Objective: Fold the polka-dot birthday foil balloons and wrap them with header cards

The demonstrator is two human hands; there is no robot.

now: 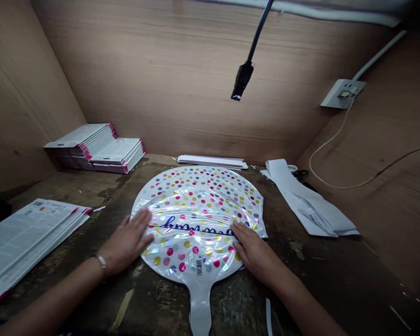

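A flat, uninflated foil balloon (196,252), white with coloured dots and blue script lettering, lies on the table with its tail pointing toward me. Creases run across its middle, and a fold cuts through the lettering. My left hand (129,242) touches the balloon's left edge, fingers stretched out and slightly blurred. Against the right side, near the end of the lettering, my right hand (255,249) rests with its fingers extended on the foil. Neither hand grips anything. A small barcode shows just above the tail.
Stacks of printed packages (105,149) stand back left, with more printed packages (28,242) nearer on the left. White strips (212,162) lie along the back wall. A folded white sheet (308,205) and scissors (301,174) are at right. A black cable plug (242,81) hangs overhead.
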